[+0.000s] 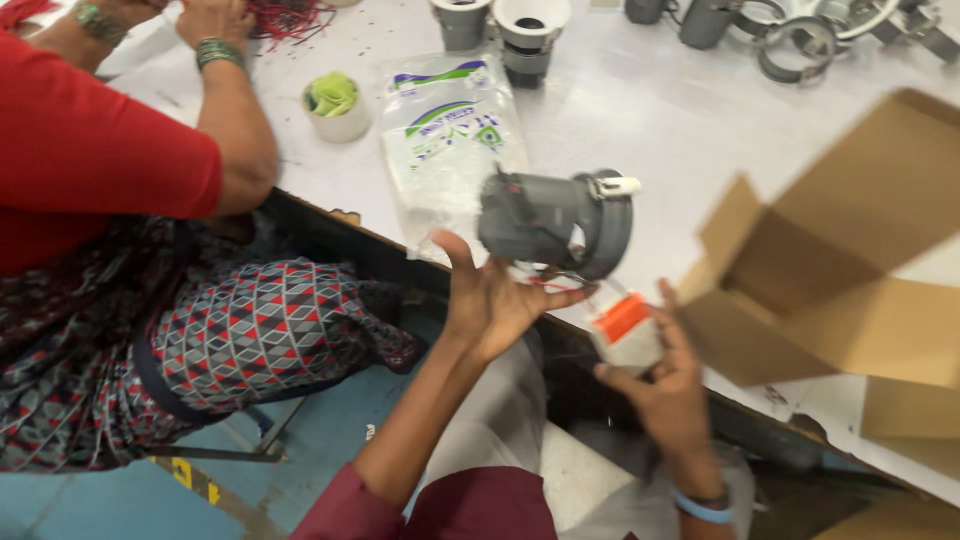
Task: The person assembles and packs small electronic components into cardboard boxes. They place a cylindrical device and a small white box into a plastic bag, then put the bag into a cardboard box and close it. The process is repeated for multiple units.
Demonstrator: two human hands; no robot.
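Nearest the camera, just off the near edge of the desk (640, 130), the person's two hands work in the air. The right hand (668, 385) curls around a small white block with an orange top (625, 332), fingers pressed on its sides. The left hand (490, 300) is spread, palm up, fingertips touching the underside of a grey round lamp housing (555, 222) that hangs tilted over the desk edge; thin wires run from it toward the block. The housing looks like stiff moulded plastic, light but bulky, best taken around its wide ring or its barrel; the wires seem delicate and poor to pull on.

To the right, an open brown cardboard box (850, 270) lies on the near right part of the desk. Just behind the housing lies a clear plastic bag with green and blue print (445, 140), flat and slippery-looking. Further left stands a white tape roll with green scraps (335, 108). A co-worker in a red sleeve (100, 160) leans at the far left corner. Along the far edge stand more grey housings (500, 30) and metal rings (800, 40).
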